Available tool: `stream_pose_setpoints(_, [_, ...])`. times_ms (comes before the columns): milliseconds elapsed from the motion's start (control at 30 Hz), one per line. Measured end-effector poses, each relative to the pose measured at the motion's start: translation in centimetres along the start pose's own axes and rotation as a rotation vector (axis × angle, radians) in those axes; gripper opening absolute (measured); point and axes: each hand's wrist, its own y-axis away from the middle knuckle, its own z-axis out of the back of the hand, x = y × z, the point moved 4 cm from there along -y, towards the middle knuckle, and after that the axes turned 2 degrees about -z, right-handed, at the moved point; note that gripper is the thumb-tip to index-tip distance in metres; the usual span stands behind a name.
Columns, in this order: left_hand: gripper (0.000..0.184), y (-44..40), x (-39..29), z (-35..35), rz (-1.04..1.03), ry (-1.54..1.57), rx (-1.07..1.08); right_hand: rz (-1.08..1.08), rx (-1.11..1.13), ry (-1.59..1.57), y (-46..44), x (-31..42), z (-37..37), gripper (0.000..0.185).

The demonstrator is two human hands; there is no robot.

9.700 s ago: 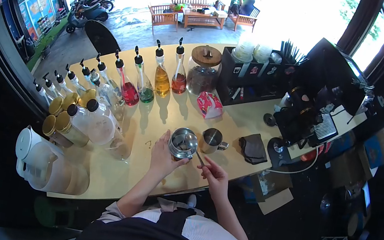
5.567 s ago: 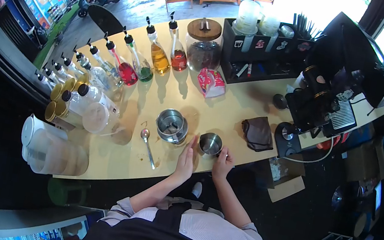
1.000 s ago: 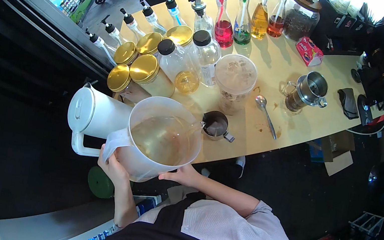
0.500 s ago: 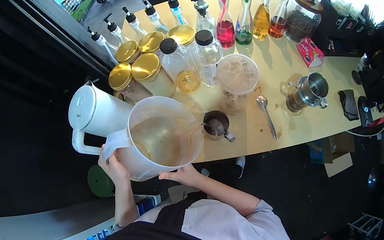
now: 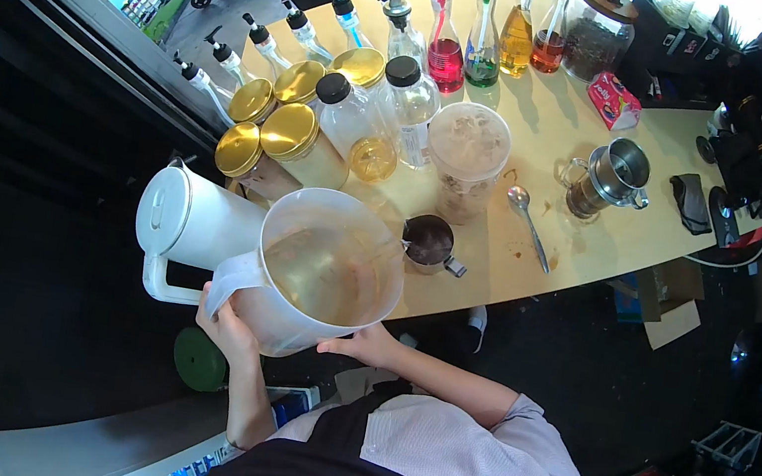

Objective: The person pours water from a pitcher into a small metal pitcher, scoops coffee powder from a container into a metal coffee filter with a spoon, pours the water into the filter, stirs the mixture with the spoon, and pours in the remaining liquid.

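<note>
My left hand is closed around the handle of a large translucent plastic pitcher. Against the lower right side of the pitcher rests my right hand, its thumb showing and most of its fingers hidden behind the wall. The pitcher tips toward the table, with some clear liquid inside. From its spout a thin stream seems to run into a small metal cup, which stands upright near the table's front edge. Left of the pitcher stands a white electric kettle, partly covered by it.
Gold-lidded jars and clear bottles with black caps crowd the left side. Behind them stand pump bottles of coloured syrup. A lidded tub, a spoon and a metal drip filter on a glass mug are farther right.
The pitcher has shifted very slightly, with its spout still over the metal cup. The cup's inside looks darker now. Both hands keep their hold.
</note>
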Motion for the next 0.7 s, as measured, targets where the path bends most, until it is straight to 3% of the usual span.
stream_pose_setpoints(267, [0.029, 0.3, -0.4, -0.3, -0.002, 0.006, -0.015, 0.003, 0.004, -0.015, 0.1, -0.1, 0.1, 0.074])
stream_pose_setpoints(700, [0.030, 0.3, 0.4, 0.1, -0.012, 0.062, -0.029, 0.001, -0.003, 0.015, 0.3, 0.2, 0.1, 0.071])
